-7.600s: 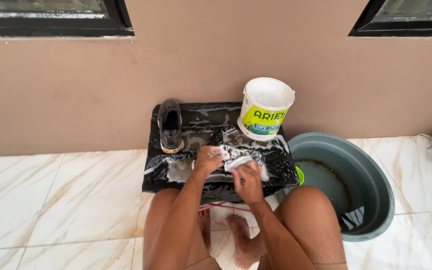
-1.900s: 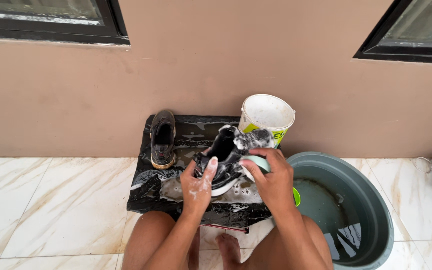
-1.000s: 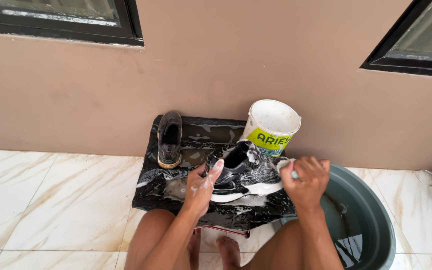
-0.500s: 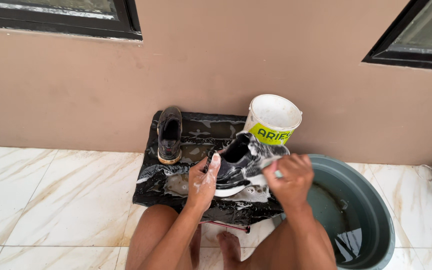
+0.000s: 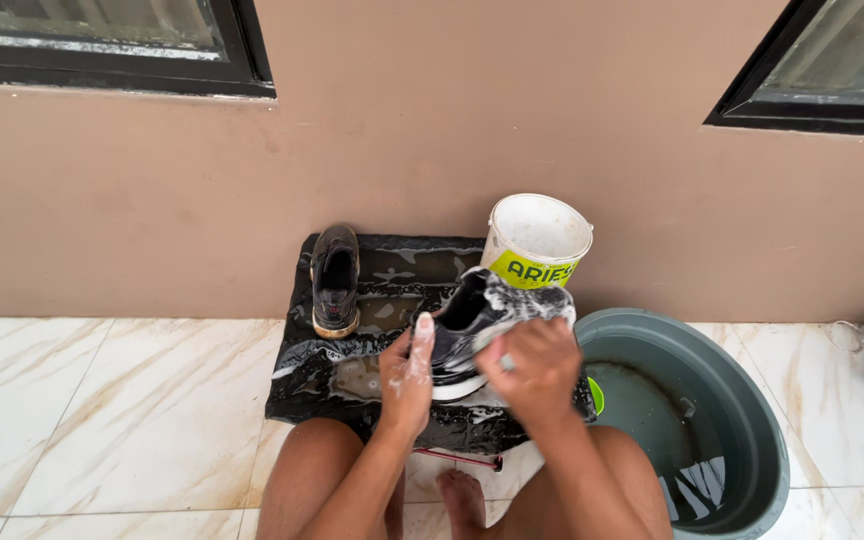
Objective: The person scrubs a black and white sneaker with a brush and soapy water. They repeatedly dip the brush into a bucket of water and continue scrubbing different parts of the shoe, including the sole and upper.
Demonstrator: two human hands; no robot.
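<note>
You're squatting at a black wet plastic sheet [image 5: 352, 385] spread on the marble floor [image 5: 102, 420] against the brown wall [image 5: 432, 140]. Your left hand [image 5: 407, 378] is gripping the soapy black-and-white shoe [image 5: 467, 325] at its heel side, fingers pointing up along it and coated in foam. Your right hand [image 5: 537, 365] is clenching over the shoe's toe end; something small is showing under the fingers but you can't tell what it is. The shoe is tilting up off the sheet, opening facing the wall, just in front of the white bucket [image 5: 535, 240] with the yellow-green band. The second shoe [image 5: 335, 280], dark with a dirty sole edge, is standing on the sheet's far left, well apart from your hands. A grey basin [image 5: 742, 420] holding murky water is sitting just right of the sheet, near your right knee. Your bare foot [image 5: 464, 500] is resting on the floor below the sheet.
</note>
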